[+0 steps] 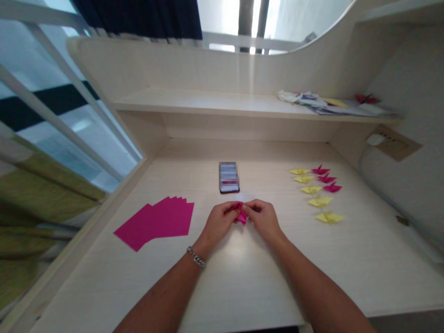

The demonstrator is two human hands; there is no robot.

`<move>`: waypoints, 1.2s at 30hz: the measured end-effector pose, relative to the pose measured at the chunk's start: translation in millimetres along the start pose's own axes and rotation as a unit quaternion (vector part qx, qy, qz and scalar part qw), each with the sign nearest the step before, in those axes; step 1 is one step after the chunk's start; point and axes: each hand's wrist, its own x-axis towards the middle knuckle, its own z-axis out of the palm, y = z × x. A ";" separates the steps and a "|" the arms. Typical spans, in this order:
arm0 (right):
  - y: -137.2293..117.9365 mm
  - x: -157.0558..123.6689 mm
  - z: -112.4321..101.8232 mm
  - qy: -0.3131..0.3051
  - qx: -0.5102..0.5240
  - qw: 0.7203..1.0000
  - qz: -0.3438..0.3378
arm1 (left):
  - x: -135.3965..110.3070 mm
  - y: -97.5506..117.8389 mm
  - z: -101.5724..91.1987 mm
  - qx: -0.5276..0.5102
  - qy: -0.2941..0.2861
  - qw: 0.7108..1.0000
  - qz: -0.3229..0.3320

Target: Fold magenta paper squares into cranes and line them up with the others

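A small folded piece of pink origami paper is pinched between both hands above the middle of the desk. My left hand grips its left side with thumb and fingers. On the other side, my right hand holds it with thumb and forefinger closed. The fingers hide part of the folds, so its full shape does not show. Just beyond the hands lies a phone with its screen lit. Left of my left hand, several flat pink paper sheets are fanned out on the desk.
To the right stand several yellow paper cranes in a column, beside three pink paper cranes. A shelf at the back carries papers. A cable runs from a wall socket along the right edge.
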 end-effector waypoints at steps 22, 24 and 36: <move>-8.6 -2.3 7.3 -0.052 0.160 0.976 0.137 | 1.2 -8.0 -4.9 0.111 0.111 0.985 0.072; -8.2 -2.4 7.2 -0.058 0.171 0.972 0.152 | 1.0 -8.3 -4.7 0.115 0.109 0.985 0.070; -7.3 -1.3 7.8 -0.046 0.144 0.978 0.147 | 1.5 -13.4 -3.8 0.101 0.114 0.985 0.079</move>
